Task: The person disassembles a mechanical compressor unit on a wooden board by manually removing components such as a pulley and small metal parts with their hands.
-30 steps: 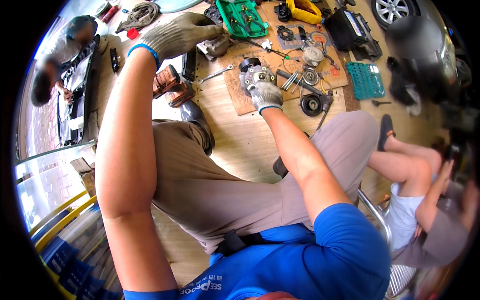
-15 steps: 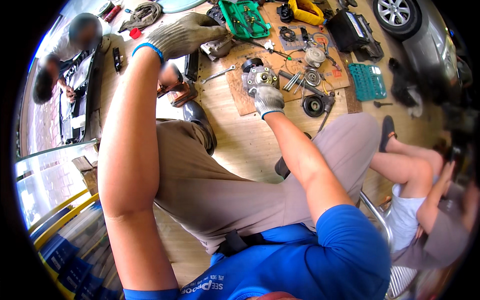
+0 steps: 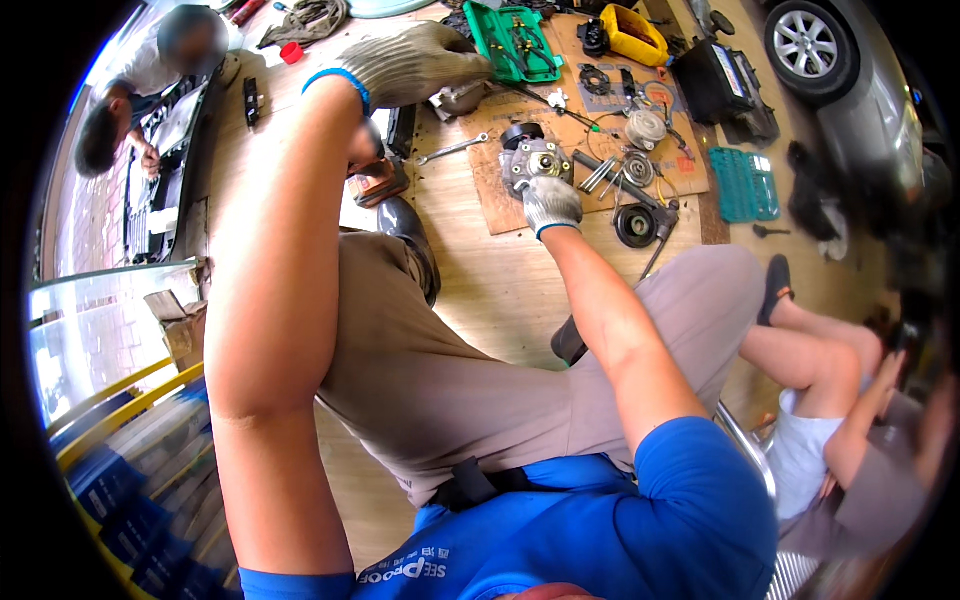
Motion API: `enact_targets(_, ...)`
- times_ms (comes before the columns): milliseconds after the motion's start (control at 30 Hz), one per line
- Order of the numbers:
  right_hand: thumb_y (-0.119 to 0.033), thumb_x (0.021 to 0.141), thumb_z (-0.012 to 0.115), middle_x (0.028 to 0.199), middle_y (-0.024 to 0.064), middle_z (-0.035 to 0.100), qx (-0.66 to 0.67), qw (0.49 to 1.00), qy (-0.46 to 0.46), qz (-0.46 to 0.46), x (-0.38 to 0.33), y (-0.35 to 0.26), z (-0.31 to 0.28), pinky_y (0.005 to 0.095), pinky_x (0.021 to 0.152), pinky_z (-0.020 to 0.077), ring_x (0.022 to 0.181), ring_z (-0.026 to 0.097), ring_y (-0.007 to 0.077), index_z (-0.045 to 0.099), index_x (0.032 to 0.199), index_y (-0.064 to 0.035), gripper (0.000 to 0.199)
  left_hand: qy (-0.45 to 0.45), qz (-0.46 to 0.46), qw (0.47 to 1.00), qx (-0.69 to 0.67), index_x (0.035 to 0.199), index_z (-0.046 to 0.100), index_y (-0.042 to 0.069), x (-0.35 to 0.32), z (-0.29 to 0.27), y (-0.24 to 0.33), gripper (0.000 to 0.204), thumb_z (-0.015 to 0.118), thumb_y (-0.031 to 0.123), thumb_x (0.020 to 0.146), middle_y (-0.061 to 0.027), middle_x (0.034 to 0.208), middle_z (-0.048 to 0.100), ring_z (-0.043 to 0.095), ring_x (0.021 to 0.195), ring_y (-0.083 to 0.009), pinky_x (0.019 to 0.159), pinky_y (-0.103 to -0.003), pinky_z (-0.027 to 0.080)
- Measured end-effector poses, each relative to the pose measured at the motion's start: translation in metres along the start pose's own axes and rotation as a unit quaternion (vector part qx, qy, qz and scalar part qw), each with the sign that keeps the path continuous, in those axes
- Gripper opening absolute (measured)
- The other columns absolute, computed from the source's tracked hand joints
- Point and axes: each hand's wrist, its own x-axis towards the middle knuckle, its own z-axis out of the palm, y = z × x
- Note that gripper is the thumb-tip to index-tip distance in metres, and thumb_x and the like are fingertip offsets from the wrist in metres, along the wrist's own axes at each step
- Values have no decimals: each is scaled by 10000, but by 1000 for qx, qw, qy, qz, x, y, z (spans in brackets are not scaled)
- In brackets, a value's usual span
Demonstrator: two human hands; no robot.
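Both my hands wear grey knit gloves with blue cuffs. My left hand [image 3: 412, 66] reaches out at the upper left, palm down, fingers bent and held together beside the green tool case. Its fingertips face away, and whatever is in them is hidden. Just under it sits a grey metal part [image 3: 462, 99]; I cannot tell whether they touch. My right hand [image 3: 552, 204] grips the near side of a round metal car part with a black pulley, like a pump [image 3: 538, 160], resting on the cardboard [image 3: 490, 205].
Around the part lie a combination wrench [image 3: 453, 149], a hammer [image 3: 664, 222], a black pulley ring [image 3: 636, 226] and several sockets. Farther out are the green tool case [image 3: 515, 45], a yellow container [image 3: 635, 35], a black battery [image 3: 712, 80] and a teal case [image 3: 744, 185]. People sit left and right.
The whole view has shifted, so most things appear farther right. My left hand has moved slightly right toward the green case. My right hand stays on the metal part.
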Motion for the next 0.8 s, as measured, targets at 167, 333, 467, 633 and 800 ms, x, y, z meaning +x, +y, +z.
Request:
enact_targets(167,-211,900,600,955,179,735,-16,997,58,-50,-9,-6,2,481,770,588,896,730,361,748,938,-74,204,-24,-5,1000,7,1284,649,13,-12,-11,12,617,530,536,979,-215,1211,690,661,1083,-327,991,-386,489)
enact_targets(333,-489,902,640,929,161,729,-17,994,103,-32,-12,0,7,461,743,584,830,727,333,702,1015,-76,433,-27,-83,996,8,1279,661,38,-9,-12,19,612,527,551,971,-199,1216,692,666,1092,-324,982,-382,498)
enact_targets(467,-544,925,587,995,201,734,18,996,78,-37,-10,-3,-15,463,797,578,893,721,370,746,977,-55,517,-24,-101,995,10,1279,666,66,-12,-14,22,613,529,573,963,-193,1223,689,666,1092,-325,976,-394,501)
enact_targets(633,-383,950,574,992,194,738,10,999,28,-13,7,13,8,478,837,570,947,717,372,772,965,-65,374,18,-55,998,32,1185,708,80,-9,-10,16,535,557,534,945,-200,1138,706,677,1020,-339,924,-402,513)
enact_targets(800,-203,937,538,1000,203,736,2,1000,19,-15,-3,-2,0,485,814,584,947,724,376,760,973,-51,271,-15,-60,998,25,1273,672,83,-12,-6,6,527,530,501,985,-213,1239,674,653,1094,-351,979,-389,501)
